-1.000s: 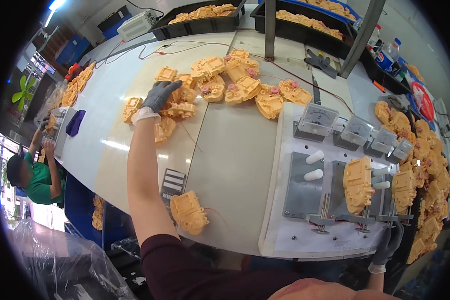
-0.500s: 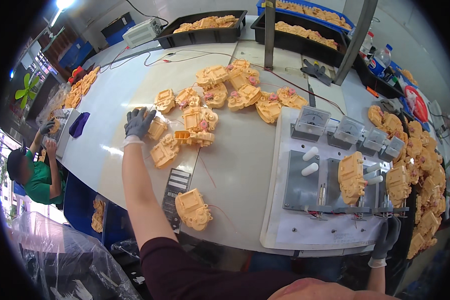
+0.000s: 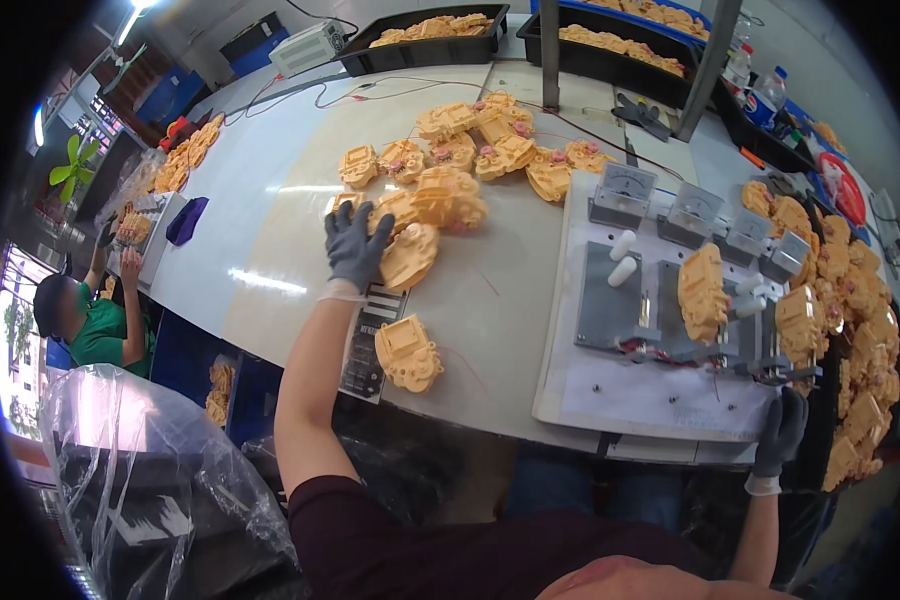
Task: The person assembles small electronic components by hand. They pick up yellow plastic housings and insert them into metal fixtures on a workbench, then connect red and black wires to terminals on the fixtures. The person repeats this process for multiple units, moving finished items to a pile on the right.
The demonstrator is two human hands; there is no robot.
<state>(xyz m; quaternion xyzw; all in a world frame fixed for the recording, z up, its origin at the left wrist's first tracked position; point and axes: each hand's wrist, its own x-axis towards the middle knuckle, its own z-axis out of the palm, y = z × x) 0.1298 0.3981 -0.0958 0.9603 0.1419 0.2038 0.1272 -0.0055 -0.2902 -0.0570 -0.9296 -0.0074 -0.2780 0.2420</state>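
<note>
My left hand (image 3: pixel 356 245), in a grey glove, is open with fingers spread over a cluster of orange-yellow plastic gear housings, touching a nearer housing (image 3: pixel 409 257). Several housings beside it are smeared by motion. A single housing (image 3: pixel 408 353) with a thin red wire lies nearer me. On the right stands a white test board (image 3: pixel 570 395) with analog meters (image 3: pixel 625 190) and grey fixtures. Two housings sit upright in it, one in the middle (image 3: pixel 703 290) and one at the right (image 3: pixel 798 325). My right hand (image 3: pixel 780 432), also gloved, rests open by the board's front right corner, its fingers partly in shadow.
Housings are heaped (image 3: pixel 855 350) right of the board. Black trays (image 3: pixel 425 50) of housings line the back, near metal posts (image 3: pixel 550 60). Bottles (image 3: pixel 765 98) and a dark glove (image 3: pixel 642 115) lie at the back right. A person in green (image 3: pixel 105 325) works at the far left.
My left hand has moved right and nearer, pushing the cluster of housings rightward. The view has shifted slightly. My right hand stays by the board's corner.
</note>
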